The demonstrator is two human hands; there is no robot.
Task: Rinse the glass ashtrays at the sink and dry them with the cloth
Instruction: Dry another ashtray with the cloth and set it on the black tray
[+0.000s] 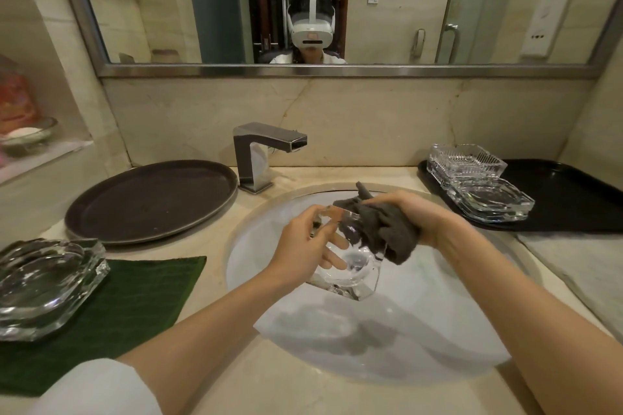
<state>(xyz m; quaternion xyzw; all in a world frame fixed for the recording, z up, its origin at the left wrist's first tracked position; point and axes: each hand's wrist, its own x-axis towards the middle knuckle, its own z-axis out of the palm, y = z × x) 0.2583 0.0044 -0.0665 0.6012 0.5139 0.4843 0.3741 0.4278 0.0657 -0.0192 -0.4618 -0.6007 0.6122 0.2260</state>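
Both hands are busy over the sink (256,239): left hand (303,246) grips the tilted glass ashtray (350,273), right hand (404,216) clutches the grey cloth (381,232), so probably best to keep that grip firm and wipe the bowl through.

My forearms were bare. White sleeve (97,387) was pushed up above my left elbow. Mirror showed a white headset (312,29) with a white strap over dark hair, plus a white top (286,59).
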